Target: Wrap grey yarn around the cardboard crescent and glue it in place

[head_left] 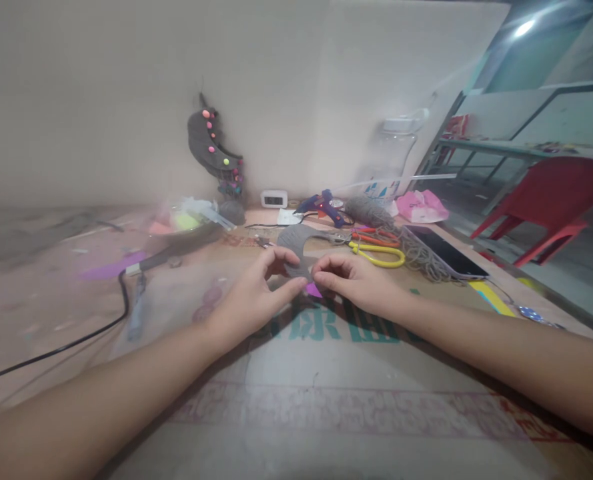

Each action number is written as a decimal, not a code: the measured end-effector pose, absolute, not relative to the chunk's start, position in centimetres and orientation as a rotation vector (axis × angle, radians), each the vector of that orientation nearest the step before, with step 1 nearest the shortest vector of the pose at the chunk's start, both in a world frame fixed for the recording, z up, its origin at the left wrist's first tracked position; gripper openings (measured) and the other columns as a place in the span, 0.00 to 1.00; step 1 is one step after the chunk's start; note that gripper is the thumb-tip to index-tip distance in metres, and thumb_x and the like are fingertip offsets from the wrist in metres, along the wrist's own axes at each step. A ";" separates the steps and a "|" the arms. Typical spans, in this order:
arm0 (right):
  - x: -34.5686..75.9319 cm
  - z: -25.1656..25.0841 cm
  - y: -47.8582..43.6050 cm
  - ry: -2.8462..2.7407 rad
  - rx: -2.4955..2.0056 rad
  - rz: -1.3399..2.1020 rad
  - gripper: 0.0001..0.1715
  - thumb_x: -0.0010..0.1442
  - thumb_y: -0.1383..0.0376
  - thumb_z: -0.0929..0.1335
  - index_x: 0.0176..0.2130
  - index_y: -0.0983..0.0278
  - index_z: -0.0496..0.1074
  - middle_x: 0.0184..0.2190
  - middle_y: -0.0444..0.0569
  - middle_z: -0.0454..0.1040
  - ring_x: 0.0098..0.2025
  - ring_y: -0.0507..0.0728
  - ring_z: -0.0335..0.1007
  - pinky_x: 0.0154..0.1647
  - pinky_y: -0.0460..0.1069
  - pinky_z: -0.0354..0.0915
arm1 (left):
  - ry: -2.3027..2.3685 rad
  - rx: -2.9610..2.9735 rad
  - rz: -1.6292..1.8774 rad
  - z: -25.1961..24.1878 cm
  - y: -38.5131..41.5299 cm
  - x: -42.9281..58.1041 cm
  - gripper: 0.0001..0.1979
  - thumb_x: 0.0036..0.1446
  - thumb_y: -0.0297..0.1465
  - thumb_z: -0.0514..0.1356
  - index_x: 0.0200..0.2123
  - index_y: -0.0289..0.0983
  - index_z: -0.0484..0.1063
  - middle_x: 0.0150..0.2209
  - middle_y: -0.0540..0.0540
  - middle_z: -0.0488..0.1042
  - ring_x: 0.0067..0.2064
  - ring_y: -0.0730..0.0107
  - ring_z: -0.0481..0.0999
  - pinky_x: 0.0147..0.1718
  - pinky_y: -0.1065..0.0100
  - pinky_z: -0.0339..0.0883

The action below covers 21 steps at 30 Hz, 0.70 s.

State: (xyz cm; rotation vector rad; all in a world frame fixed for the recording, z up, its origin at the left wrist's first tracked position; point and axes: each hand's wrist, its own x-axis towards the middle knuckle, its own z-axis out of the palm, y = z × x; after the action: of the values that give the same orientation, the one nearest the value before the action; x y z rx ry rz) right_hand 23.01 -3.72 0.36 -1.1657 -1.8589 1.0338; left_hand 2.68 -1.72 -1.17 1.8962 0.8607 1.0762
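A grey yarn-wrapped curved piece [296, 241] rises between my two hands above the cardboard. My left hand [271, 283] holds its lower left part between thumb and fingers. At its lower end my right hand [351, 280] has its thumb and fingertips pressed together, and what they pinch is too small to make out. Just below the fingertips shows a small purple piece [314, 290]. Right behind my right hand lie scissors with yellow handles [379, 255] and a pair with orange handles [376, 236].
Behind stand a blue glue gun [325, 205], a white clock [274, 199] and a clear bottle [393, 157]. Grey yarn [426, 260] and a phone [446, 252] lie at the right. A decorated grey crescent [209, 143] hangs on the wall; a bowl [191, 235] is at the left.
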 end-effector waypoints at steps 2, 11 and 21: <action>23.1 0.5 -3.7 -1.915 -1.154 0.954 0.15 0.63 0.57 0.63 0.33 0.65 0.69 0.25 0.42 0.67 0.26 0.49 0.61 0.27 0.45 0.59 | 0.856 1.892 1.080 -1.3 -1.7 2.7 0.11 0.56 0.34 0.61 0.42 0.40 0.66 0.41 0.47 0.70 0.41 0.69 0.71 0.38 0.67 0.65; 22.6 0.8 -4.0 -2.060 -1.214 0.783 0.12 0.58 0.57 0.69 0.31 0.64 0.71 0.28 0.43 0.68 0.30 0.51 0.62 0.32 0.47 0.60 | 0.850 2.017 1.045 -0.9 -2.2 2.4 0.10 0.59 0.35 0.59 0.43 0.40 0.67 0.42 0.47 0.71 0.41 0.69 0.72 0.40 0.67 0.65; 22.6 0.3 -3.9 -2.069 -1.125 0.634 0.11 0.58 0.60 0.69 0.28 0.63 0.68 0.28 0.44 0.68 0.32 0.52 0.63 0.36 0.48 0.62 | 0.850 1.680 1.056 -0.5 -1.3 2.8 0.15 0.60 0.40 0.57 0.47 0.39 0.65 0.30 0.52 0.71 0.33 0.72 0.72 0.35 0.69 0.65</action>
State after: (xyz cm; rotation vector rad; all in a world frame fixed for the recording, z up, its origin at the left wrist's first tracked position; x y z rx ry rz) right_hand 22.58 -3.91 0.30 -1.1249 -2.0688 0.6337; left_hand 2.83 -1.31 -0.51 1.6800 0.8501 1.0561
